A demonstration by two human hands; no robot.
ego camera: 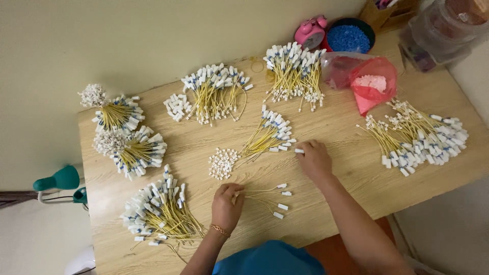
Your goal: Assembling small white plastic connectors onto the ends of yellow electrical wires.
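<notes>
Soft, warm indoor light is falling evenly across the wooden table (326, 127), casting faint shadows, while wide-angle distortion is bending the frame's edges and the corners are dimming and blurring slightly.

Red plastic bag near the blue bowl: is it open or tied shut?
Open. The red plastic bag gapes toward the camera, and small white pieces show inside its mouth.

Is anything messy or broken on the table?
Nothing looks broken or spilled. The yellow wire bundles lie in neat fans on the wooden table. Only a few loose wires lie scattered by the left hand.
</notes>
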